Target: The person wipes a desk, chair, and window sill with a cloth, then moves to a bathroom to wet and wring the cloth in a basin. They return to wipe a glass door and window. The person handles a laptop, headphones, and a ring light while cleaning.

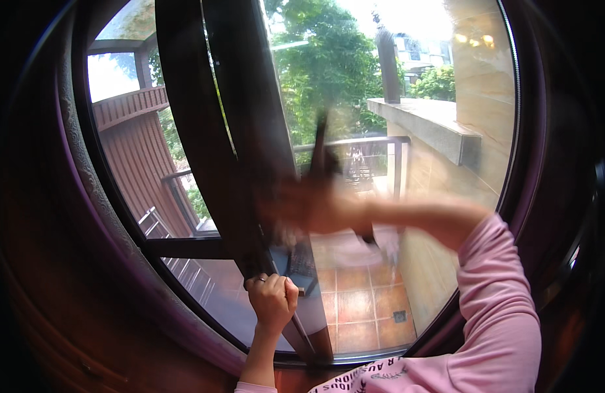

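My left hand [273,300] is closed at the lower part of the dark door frame [240,150], its fingers wrapped over the edge; a ring shows on one finger. My right arm reaches across from the right in a pushed-up pink sleeve. At its end, my right hand [315,204] is smeared by motion in front of the glass pane [355,85], near the frame's right edge. A dark, narrow shape [323,147] rises just above that hand, too blurred to name; whether the hand holds it I cannot tell. Hazy patches show on the glass above it.
Beyond the glass lie a tiled balcony floor [358,304], a railing [397,164], a stone ledge [427,124] and green trees. Another glass pane [204,288] stands to the left of the frame. A patterned curtain edge or trim [96,170] runs along the far left.
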{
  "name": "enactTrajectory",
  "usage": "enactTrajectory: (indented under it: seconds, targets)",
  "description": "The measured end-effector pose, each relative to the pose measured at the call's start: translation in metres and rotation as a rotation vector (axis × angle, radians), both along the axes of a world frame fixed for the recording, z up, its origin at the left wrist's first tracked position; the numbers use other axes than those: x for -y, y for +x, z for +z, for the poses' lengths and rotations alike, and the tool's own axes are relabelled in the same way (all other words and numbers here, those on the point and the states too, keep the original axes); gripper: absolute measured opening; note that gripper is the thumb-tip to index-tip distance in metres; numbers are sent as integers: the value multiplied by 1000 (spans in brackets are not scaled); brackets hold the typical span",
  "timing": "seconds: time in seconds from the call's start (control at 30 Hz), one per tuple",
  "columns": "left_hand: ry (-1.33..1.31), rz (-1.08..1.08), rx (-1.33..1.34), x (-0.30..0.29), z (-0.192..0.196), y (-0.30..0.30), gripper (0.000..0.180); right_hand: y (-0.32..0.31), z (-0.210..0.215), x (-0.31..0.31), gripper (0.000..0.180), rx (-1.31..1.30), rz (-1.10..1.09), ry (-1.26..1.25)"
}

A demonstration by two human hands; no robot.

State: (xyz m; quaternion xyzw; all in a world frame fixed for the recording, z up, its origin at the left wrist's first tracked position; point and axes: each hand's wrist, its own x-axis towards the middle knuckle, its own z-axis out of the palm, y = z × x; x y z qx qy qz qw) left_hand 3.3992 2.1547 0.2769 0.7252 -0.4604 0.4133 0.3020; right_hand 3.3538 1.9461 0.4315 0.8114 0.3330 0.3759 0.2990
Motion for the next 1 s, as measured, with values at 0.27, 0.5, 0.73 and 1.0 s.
enactTrajectory:
  seconds: [0.27,0.5,0.73,1.0]
  targets:
    - [-27,4,64,2,-9,6,24,-121,105,143,27,526,-419,211]
    - [-27,26,31,0,-9,8,30,-41,277,65,23,1183,-69,157]
    - [28,9,-41,0,0,-5,30,69,271,39,24,428,415,-50]
    - [-70,0,235,11,-9,9,24,-100,337,169,27,1332,-1,213]
